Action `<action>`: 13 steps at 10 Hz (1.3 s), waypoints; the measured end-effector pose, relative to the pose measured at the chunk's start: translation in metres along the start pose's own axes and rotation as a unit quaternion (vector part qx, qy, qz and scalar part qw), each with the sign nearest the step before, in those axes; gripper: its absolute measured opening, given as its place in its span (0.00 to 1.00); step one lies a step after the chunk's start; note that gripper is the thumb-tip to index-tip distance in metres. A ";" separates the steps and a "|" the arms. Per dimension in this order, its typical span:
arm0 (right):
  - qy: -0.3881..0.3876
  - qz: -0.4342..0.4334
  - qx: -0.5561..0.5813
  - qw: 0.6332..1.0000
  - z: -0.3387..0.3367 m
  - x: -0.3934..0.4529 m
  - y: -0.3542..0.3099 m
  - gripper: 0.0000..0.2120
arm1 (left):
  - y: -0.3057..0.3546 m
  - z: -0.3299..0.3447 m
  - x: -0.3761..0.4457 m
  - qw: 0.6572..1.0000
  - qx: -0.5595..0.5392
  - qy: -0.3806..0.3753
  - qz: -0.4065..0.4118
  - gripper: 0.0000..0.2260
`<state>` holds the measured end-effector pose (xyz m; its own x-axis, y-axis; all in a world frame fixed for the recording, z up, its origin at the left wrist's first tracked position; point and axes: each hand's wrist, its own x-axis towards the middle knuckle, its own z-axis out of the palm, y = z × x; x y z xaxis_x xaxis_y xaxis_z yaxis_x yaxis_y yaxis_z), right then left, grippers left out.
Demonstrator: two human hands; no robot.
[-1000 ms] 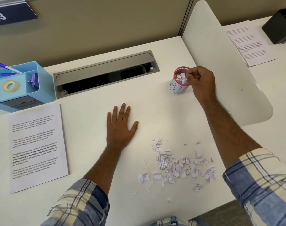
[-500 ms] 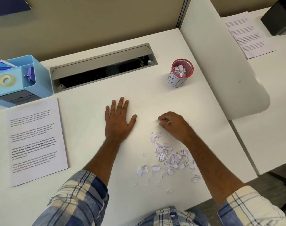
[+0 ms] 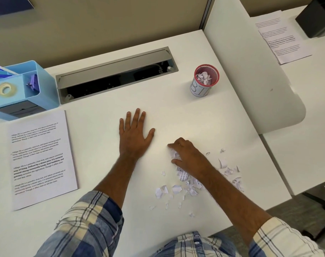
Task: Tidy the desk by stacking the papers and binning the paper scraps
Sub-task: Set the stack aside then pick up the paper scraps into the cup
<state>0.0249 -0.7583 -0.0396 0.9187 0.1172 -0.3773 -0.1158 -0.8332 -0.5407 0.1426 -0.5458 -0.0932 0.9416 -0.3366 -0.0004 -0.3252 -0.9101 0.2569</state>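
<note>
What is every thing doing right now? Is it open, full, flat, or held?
Left hand: flat, open on the desk.
Right hand: fingers curled around scraps.
Paper scraps: scattered loose on the desk.
Mesh bin: upright, partly filled with scraps.
Printed papers: stacked flat.
Cable tray: lid open.

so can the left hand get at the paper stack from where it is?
Probably yes. The left hand lies flat and empty on the desk, and only bare surface separates it from the paper stack on its left.
</note>
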 end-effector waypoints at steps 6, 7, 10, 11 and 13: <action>0.063 0.043 0.137 0.988 -0.029 0.018 0.010 0.08 | -0.001 0.002 0.000 1.000 -0.004 0.008 0.000 0.32; 0.105 0.060 0.159 0.980 -0.052 0.025 0.017 0.07 | -0.001 0.003 0.000 1.000 -0.005 0.008 0.001 0.32; 0.247 0.045 0.200 0.947 -0.167 0.070 0.042 0.06 | -0.002 0.004 -0.001 1.000 -0.005 0.003 -0.003 0.32; 0.276 0.036 0.191 0.941 -0.192 0.084 0.046 0.05 | -0.001 0.003 0.000 1.000 -0.007 0.004 -0.002 0.32; 0.295 0.062 0.146 0.942 -0.223 0.112 0.054 0.08 | -0.002 0.003 0.000 1.000 -0.006 0.007 -0.003 0.32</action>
<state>0.2054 -0.9111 0.0569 0.9312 -0.3642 -0.0138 -0.2560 -0.6266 -0.7361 0.1427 -0.5445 -0.0962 0.9450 -0.3269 0.0122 -0.3179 -0.9092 0.2690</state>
